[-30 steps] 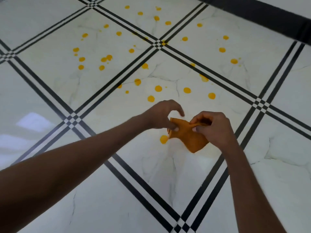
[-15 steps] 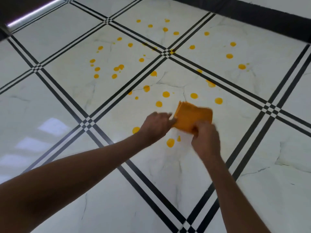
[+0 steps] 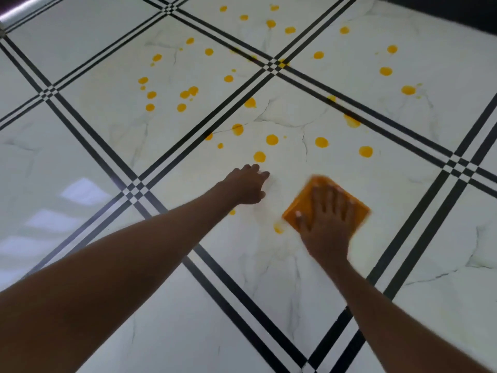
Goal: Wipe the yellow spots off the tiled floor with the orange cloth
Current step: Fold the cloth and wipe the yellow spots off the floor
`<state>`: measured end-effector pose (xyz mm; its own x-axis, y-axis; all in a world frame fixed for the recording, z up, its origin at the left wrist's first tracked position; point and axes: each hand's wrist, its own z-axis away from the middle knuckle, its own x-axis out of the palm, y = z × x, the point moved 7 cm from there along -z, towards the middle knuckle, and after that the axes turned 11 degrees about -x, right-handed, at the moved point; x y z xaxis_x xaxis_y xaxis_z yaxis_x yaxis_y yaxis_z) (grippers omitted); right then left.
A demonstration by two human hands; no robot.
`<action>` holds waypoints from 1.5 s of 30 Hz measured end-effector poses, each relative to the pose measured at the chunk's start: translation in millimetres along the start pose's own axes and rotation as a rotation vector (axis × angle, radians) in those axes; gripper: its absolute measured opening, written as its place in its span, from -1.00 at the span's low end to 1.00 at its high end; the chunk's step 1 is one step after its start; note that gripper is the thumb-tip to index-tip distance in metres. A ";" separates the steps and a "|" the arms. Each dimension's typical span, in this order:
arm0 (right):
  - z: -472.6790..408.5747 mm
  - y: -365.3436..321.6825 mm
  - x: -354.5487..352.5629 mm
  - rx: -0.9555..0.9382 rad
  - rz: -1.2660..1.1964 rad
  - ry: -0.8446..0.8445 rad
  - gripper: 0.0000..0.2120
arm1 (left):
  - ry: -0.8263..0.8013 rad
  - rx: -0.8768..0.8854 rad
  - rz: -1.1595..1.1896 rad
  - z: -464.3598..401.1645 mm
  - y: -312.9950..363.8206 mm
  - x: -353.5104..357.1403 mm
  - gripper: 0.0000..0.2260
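The folded square orange cloth lies flat on the glossy white marble-look tiled floor, inside the tile bordered by black double stripes. The right hand presses down on it with fingers spread wide and flat, covering most of the cloth's middle so only its edges and corners show; the cloth's far and right edges are smeared by blur. The left hand reaches forward just left of the cloth, apart from it, fingers loosely extended and holding nothing; whether its fingertips touch the floor cannot be told. Round yellow spots scatter across the tiles beyond both hands. One spot sits partly hidden at the cloth's near-left corner, another peeks from under the left wrist. Both forearms are cut off by the frame's bottom edge.
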<state>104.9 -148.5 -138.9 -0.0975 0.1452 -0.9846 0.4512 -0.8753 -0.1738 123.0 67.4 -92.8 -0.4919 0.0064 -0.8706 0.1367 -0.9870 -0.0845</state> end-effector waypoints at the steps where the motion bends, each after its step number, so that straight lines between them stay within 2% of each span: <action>1: 20.7 -1.2 -3.2 0.165 -0.029 0.045 -0.24 | -0.008 -0.005 0.000 -1.7 -1.5 5.6 -0.47; 2: 43.7 -12.4 -4.3 0.296 -0.043 0.070 -0.23 | 0.002 -0.004 0.007 -3.4 -5.2 8.0 -0.48; 3: 63.7 -32.8 -3.6 0.340 -0.070 0.073 -0.21 | 0.026 -0.008 0.026 -6.5 -12.8 6.4 -0.49; 4: 76.7 -56.7 -0.7 0.290 -0.086 0.060 -0.20 | 0.051 -0.024 0.054 -10.8 -23.5 2.4 -0.51; 6: 69.8 -95.4 10.9 -0.007 -0.097 -0.009 -0.19 | 0.071 -0.095 0.120 -19.5 -52.8 -5.8 -0.52; 8: 22.2 -102.1 16.1 -0.322 -0.068 -0.031 -0.21 | 0.053 -0.182 0.171 -23.2 -84.2 -7.2 -0.51; 9: -5.0 -96.1 18.0 -0.402 -0.044 -0.037 -0.21 | 0.042 -0.215 0.183 -22.1 -97.8 -3.5 -0.50; 10: -30.4 -81.1 18.7 -0.402 -0.013 -0.031 -0.21 | 0.034 -0.236 0.190 -19.6 -107.4 0.9 -0.49; 11: -49.7 -62.3 16.2 -0.337 0.012 0.000 -0.22 | 0.026 -0.248 0.194 -15.0 -114.6 6.3 -0.47; 13: -50.9 -31.6 6.8 -0.042 0.000 0.060 -0.24 | 0.010 -0.253 0.206 -3.8 -124.1 19.2 -0.42; 15: -2.4 -41.9 2.6 0.255 -0.022 0.124 -0.23 | 0.021 -0.231 0.186 5.6 -127.3 29.5 -0.39; 16: 28.5 -66.0 2.5 0.280 -0.027 0.114 -0.22 | 0.023 -0.216 0.169 9.4 -128.3 33.9 -0.38; 17: 54.1 -94.7 6.1 0.206 -0.056 0.084 -0.20 | 0.015 -0.199 0.155 10.3 -128.0 38.3 -0.38; 19: 74.0 -148.2 18.8 -0.125 -0.120 0.003 -0.18 | -0.018 -0.190 0.144 13.4 -130.6 43.6 -0.38; 21: 32.6 -161.4 24.5 -0.519 -0.087 -0.059 -0.18 | -0.004 -0.188 0.092 15.3 -135.1 41.9 -0.40; 22: 3.4 -155.9 27.6 -0.647 -0.067 -0.074 -0.19 | 0.009 -0.190 0.048 17.5 -139.4 42.9 -0.40; 23: -26.9 -139.0 27.6 -0.672 -0.056 -0.070 -0.21 | 0.023 -0.203 0.006 19.8 -144.4 43.5 -0.38; 25: -75.0 -89.0 22.9 -0.462 -0.019 -0.004 -0.24 | 0.012 -0.266 -0.017 29.3 -164.2 52.5 -0.31; 27: -66.8 -53.5 14.1 -0.076 -0.009 0.091 -0.27 | -0.033 -0.295 0.019 39.9 -180.7 63.8 -0.22; 29: -12.1 -70.5 9.1 0.228 -0.031 0.158 -0.25 | -0.044 -0.284 0.032 48.2 -187.2 69.1 -0.14; 30: 18.1 -98.0 11.0 0.231 -0.039 0.128 -0.23 | -0.050 -0.274 0.042 49.8 -187.9 69.9 -0.12; 31: 43.6 -132.5 14.9 0.125 -0.058 0.088 -0.21 | -0.050 -0.265 0.055 49.5 -188.7 69.7 -0.11; 33: 63.0 -195.4 27.8 -0.265 -0.103 0.020 -0.19 | -0.034 -0.248 0.067 47.8 -193.3 65.8 -0.09; 35: 26.8 -225.1 36.0 -0.656 -0.089 -0.041 -0.20 | -0.014 -0.250 0.098 47.4 -203.4 62.5 -0.09; 36: -1.1 -228.6 38.7 -0.790 -0.069 -0.058 -0.20 | 0.000 -0.264 0.106 47.7 -210.7 63.5 -0.08; 37: -32.7 -220.5 39.6 -0.839 -0.045 -0.065 -0.22 | 0.014 -0.282 0.107 48.6 -215.9 64.7 -0.06; 39: -94.5 -185.7 37.9 -0.684 -0.034 0.011 -0.26 | 0.016 -0.334 0.123 55.0 -236.4 73.1 -0.01; 41: -108.5 -127.3 22.6 -0.269 -0.017 0.095 -0.28 | -0.013 -0.354 0.125 56.9 -244.1 80.3 0.04; 43: -55.6 -106.8 15.2 0.150 -0.032 0.141 -0.27 | -0.002 -0.349 0.102 58.1 -246.1 83.8 0.07; 44: -18.5 -122.7 14.8 0.225 -0.028 0.117 -0.25 | 0.011 -0.348 0.094 58.1 -247.2 83.0 0.08; 45: 15.2 -150.7 17.9 0.175 -0.018 0.087 -0.23 | 0.019 -0.342 0.093 56.9 -246.8 82.8 0.08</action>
<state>21.8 -21.1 -130.0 -0.0240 0.1945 -0.9806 0.2879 -0.9380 -0.1931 -0.4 302.4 -116.4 -0.4485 -0.0747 -0.8906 0.4616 -0.8727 -0.1593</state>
